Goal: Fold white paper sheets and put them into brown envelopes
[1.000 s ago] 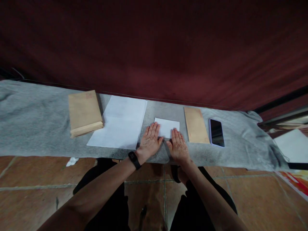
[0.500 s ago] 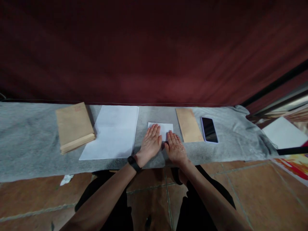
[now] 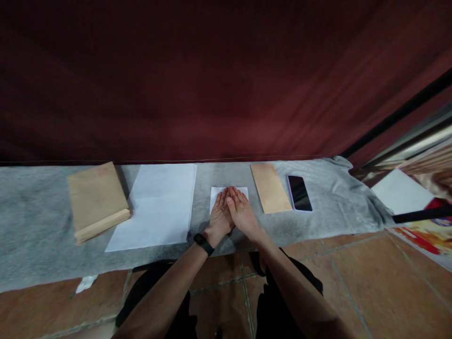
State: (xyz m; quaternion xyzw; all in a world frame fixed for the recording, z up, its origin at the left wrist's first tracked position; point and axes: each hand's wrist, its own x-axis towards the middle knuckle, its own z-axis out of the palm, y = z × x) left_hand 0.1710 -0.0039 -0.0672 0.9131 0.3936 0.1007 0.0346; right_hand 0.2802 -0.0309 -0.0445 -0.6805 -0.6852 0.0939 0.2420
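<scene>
A small folded sheet of white paper (image 3: 213,195) lies on the grey cloth, mostly covered by my hands. My left hand (image 3: 221,215), with a dark band at its wrist, rests on the paper with fingers stretched out. My right hand (image 3: 243,213) lies against it, its thumb and edge overlapping the left hand's fingers. Its fingers are extended over the paper's right half. Neither hand grasps anything. To the right lies a brown envelope (image 3: 271,188), and to the left a stack of large white paper sheets (image 3: 155,205).
A stack of brown envelopes (image 3: 99,200) sits at the left, overlapping the white sheets. Right of the single envelope is a phone (image 3: 300,193). The grey cloth (image 3: 328,197) covers a narrow bench in front of a dark red curtain (image 3: 219,94). A crumpled tissue (image 3: 85,283) lies on the tiled floor.
My right hand has moved left, from beside my left hand to partly overlapping it on the folded paper. The whole view has shifted slightly.
</scene>
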